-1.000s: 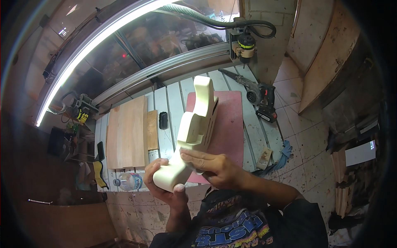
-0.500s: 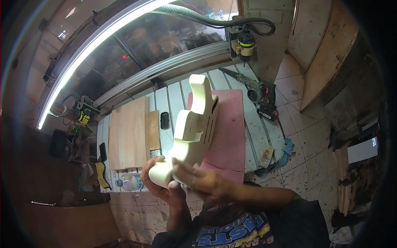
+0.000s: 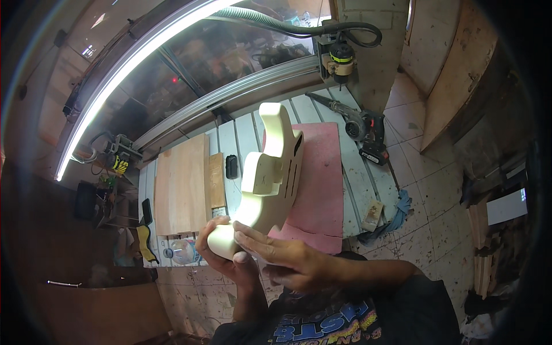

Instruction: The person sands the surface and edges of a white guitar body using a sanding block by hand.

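A cream-coloured electric guitar body (image 3: 265, 198) stands tilted on its edge in front of me, with a cut-out pocket and dark slots along its right face. My left hand (image 3: 221, 253) is wrapped round its rounded near end, thumb on the near side. Against the same end, just to the right, my right hand (image 3: 282, 253) lies with fingers stretched out along the surface. Whether anything thin is under those fingers is hidden. Beneath the body is a pink mat (image 3: 319, 172) on a white slatted table (image 3: 241, 135).
Left on the table are a wooden panel (image 3: 183, 184), a narrower board (image 3: 217, 181), a black case (image 3: 231, 167) and a plastic bottle (image 3: 183, 252). At right lie a cordless blower (image 3: 362, 129), a small block (image 3: 373, 215) and a blue cloth (image 3: 401, 210). A spindle (image 3: 341, 60) hangs behind.
My right hand, blurred before, has shifted slightly left along the body's near end and now shows sharper. The left hand keeps its grip, and the body's far end has tipped a little left.
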The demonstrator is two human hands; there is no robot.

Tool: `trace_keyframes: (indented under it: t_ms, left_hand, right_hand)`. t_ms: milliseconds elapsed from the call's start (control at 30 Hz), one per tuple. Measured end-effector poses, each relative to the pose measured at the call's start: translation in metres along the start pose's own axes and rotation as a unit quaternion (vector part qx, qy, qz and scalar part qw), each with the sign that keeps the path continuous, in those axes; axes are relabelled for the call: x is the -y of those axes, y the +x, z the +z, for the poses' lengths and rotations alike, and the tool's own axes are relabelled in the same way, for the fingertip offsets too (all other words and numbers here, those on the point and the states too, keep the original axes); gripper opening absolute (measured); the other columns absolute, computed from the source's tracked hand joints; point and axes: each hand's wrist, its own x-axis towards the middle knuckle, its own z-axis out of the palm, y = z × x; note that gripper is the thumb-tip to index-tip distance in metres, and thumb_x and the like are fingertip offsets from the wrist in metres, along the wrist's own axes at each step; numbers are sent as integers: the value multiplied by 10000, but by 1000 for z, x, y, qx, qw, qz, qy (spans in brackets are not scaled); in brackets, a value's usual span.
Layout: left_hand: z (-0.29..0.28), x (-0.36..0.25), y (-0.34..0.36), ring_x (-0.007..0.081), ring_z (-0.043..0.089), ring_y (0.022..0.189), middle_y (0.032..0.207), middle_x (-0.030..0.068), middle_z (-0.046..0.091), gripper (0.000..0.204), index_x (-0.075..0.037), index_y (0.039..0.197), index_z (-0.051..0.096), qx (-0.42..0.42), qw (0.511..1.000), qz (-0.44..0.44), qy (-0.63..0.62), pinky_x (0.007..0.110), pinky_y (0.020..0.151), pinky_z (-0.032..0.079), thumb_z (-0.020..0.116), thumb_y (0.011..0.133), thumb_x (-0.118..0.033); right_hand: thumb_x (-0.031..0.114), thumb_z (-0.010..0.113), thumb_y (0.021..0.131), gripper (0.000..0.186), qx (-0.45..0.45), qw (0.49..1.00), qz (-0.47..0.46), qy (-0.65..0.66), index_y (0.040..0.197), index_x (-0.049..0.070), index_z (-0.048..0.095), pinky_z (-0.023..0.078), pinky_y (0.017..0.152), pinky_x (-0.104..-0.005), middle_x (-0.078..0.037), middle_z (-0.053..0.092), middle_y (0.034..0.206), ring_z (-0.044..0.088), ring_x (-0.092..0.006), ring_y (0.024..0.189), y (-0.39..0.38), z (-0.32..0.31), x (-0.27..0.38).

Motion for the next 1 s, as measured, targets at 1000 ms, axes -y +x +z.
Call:
trace_keyframes:
  t_ms: [1000]
  left_hand:
    - [-1, -3, -4, 259, 565, 1124, 1192, 146, 599, 885, -11, 1335, 446, 16, 1000, -8, -6, 432, 969, 481, 660, 874, -736]
  right_hand:
    - [-61, 654, 863, 711, -71, 994, 33, -77, 1536, 56, 457, 488, 1125, -386, -224, 422, 1581, 535, -352, 1376, 4, 4, 14]
